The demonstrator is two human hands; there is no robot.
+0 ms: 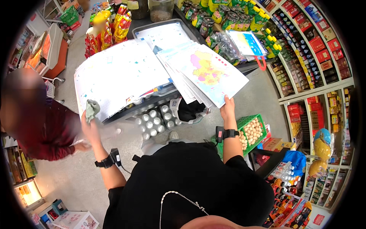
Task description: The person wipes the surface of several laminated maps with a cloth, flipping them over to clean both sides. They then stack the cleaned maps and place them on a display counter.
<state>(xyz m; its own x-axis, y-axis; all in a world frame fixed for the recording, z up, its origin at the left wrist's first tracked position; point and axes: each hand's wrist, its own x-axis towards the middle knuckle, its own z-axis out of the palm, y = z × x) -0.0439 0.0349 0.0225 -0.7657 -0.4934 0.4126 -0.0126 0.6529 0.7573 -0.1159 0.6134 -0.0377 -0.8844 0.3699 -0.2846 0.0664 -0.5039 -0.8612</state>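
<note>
My left hand [90, 129] is closed on a crumpled grey-green cloth [92, 110], next to the near left corner of a stack of large white sheets [116, 76]. My right hand [228, 111] pinches the near corner of a sheet printed with a coloured map [211, 72]. Several more sheets [183, 82] are fanned out beneath the map and overlap the large stack. Behind them, another white sheet [166, 34] lies in a dark tray [190, 28].
Red and yellow snack packets [120, 24] and jars [207, 26] stand behind the papers. Below are cans [152, 122], a bag [190, 110] and a green crate of eggs [249, 133]. A person in dark red [49, 129] is at left; stocked shelves [316, 53] curve along the right.
</note>
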